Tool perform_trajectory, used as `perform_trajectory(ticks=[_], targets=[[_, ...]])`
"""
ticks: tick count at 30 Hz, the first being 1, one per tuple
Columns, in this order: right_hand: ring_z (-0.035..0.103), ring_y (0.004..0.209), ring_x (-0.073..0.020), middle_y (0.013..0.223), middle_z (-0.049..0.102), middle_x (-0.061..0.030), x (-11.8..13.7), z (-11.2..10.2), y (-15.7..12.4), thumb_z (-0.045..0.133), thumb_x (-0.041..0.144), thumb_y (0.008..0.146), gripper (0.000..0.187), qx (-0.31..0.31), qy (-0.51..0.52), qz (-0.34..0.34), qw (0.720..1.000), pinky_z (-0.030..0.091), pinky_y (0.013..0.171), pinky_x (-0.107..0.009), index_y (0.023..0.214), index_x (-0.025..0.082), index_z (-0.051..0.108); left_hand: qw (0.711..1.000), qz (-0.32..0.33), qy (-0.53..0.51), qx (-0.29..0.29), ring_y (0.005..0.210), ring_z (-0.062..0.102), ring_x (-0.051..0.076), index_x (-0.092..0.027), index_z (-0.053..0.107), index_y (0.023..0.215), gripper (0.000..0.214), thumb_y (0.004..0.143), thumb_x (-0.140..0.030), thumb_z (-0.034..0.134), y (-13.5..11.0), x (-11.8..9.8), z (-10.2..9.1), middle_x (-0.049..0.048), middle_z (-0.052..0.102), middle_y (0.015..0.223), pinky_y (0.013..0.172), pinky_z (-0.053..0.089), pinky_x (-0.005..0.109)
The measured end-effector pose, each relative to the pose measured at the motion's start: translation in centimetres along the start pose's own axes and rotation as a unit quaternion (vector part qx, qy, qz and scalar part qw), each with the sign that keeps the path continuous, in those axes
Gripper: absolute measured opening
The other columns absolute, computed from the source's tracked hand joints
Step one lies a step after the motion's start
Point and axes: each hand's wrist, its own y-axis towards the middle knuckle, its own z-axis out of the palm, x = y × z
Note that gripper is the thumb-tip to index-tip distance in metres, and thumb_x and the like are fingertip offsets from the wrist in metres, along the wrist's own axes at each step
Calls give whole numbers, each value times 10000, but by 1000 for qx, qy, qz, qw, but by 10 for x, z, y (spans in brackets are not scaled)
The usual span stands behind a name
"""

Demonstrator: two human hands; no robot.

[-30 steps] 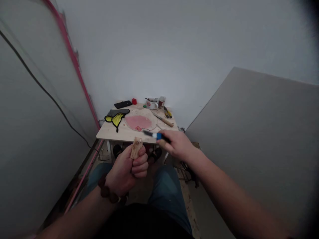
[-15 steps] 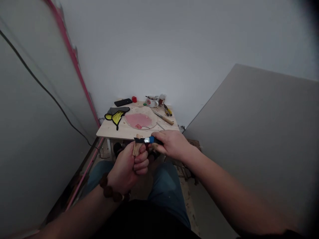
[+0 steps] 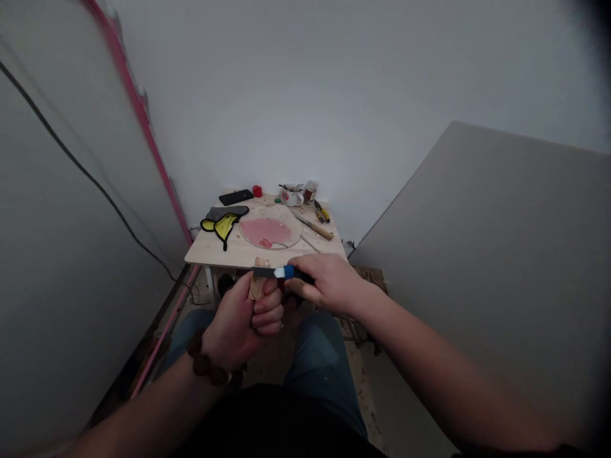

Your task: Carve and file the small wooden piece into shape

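Observation:
My left hand (image 3: 252, 315) is closed around a small piece of wood (image 3: 256, 289), whose upper end pokes out above the thumb. My right hand (image 3: 324, 280) grips the dark handle of a utility knife (image 3: 286, 272) with a blue section near the blade. The dark blade lies across the wood just above my left thumb. Pale shavings or a carved end show above the blade. Part of the wood is hidden inside my left fist.
Beyond my hands stands a low wooden table (image 3: 210, 256). It holds a round pink-and-beige mat (image 3: 267, 230), a grey-yellow cloth (image 3: 223, 222), a black phone (image 3: 236, 197), a white mug (image 3: 290, 196), a wooden-handled knife (image 3: 319, 231) and yellow-black pliers (image 3: 323, 212). A grey panel (image 3: 491, 267) rises at right.
Both hands, with the wood and the utility knife, have shifted slightly left. The blade still lies across the wood, and its tilt has changed a little.

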Motion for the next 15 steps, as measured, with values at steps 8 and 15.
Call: perform_trajectory(ticks=[8, 15], targets=[[727, 966, -299, 1073, 834, -108, -3, 5, 6, 600, 586, 1180, 395, -3, -64, -18, 998, 445, 810, -370, 1288, 253, 783, 999, 8, 16, -35, 479, 114, 86, -210, 552, 863, 418, 1215, -413, 455, -9, 7, 10, -106, 256, 610, 452, 198, 183], [748, 987, -327, 1112, 862, -152, -104, -14, 4, 554, 585, 1156, 483, -147, 11, 257, 955, 490, 789, -364, 1288, 209, 828, 999, -15, 32, 4, 474, 129, 76, -218, 537, 831, 427, 1146, -482, 654, -23, 15, 17, -98, 299, 590, 451, 206, 179]])
